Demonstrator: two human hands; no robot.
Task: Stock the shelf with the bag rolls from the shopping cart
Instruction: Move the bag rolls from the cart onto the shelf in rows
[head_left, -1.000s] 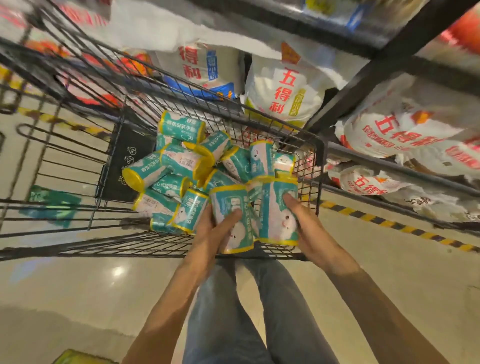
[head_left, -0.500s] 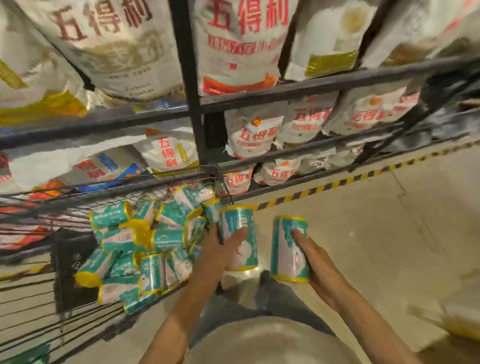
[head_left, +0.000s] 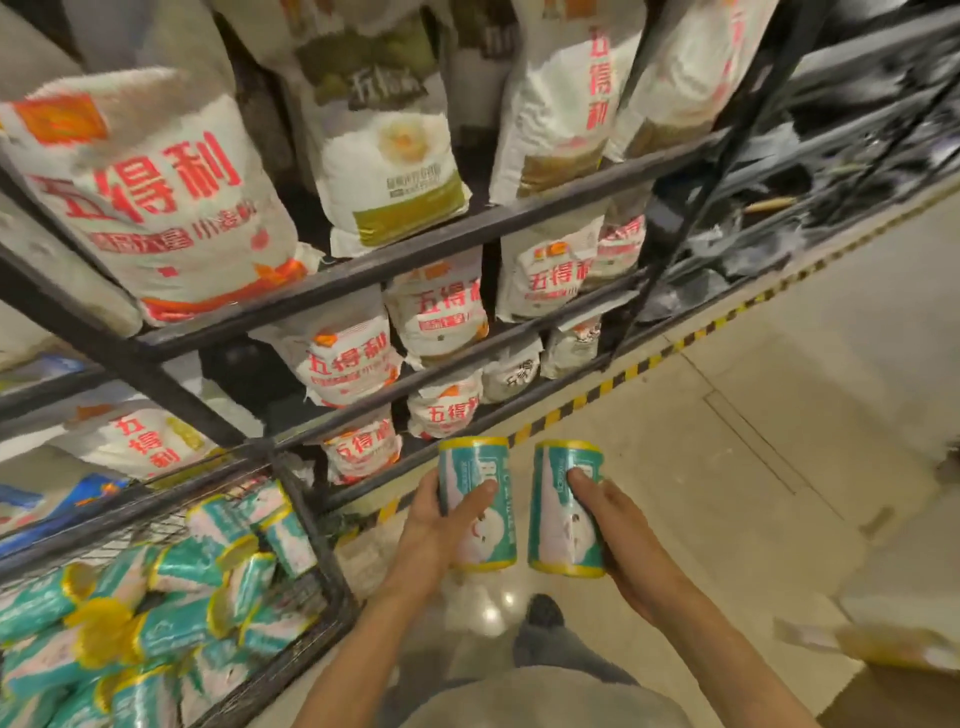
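Observation:
My left hand (head_left: 434, 525) grips one teal bag roll with yellow ends (head_left: 483, 512), held upright above the floor. My right hand (head_left: 618, 525) grips a second teal bag roll (head_left: 558, 514) the same way, just to its right. Both rolls are outside the black wire shopping cart (head_left: 322, 566), which stands at the lower left with several more teal rolls (head_left: 171, 623) heaped in it. The dark metal shelf (head_left: 415, 249) rises ahead and to the left, its levels filled with white flour sacks.
White sacks with red lettering (head_left: 156, 208) crowd every shelf level. A yellow-and-black floor stripe (head_left: 623, 374) runs along the shelf base. Pale tiled floor (head_left: 779, 441) spreads to the right. A blurred yellowish object (head_left: 883, 647) sits at the lower right.
Both hands lifted one roll each out of the cart and carried them to the right. My view swung up and right, from the cart to the shelf and floor.

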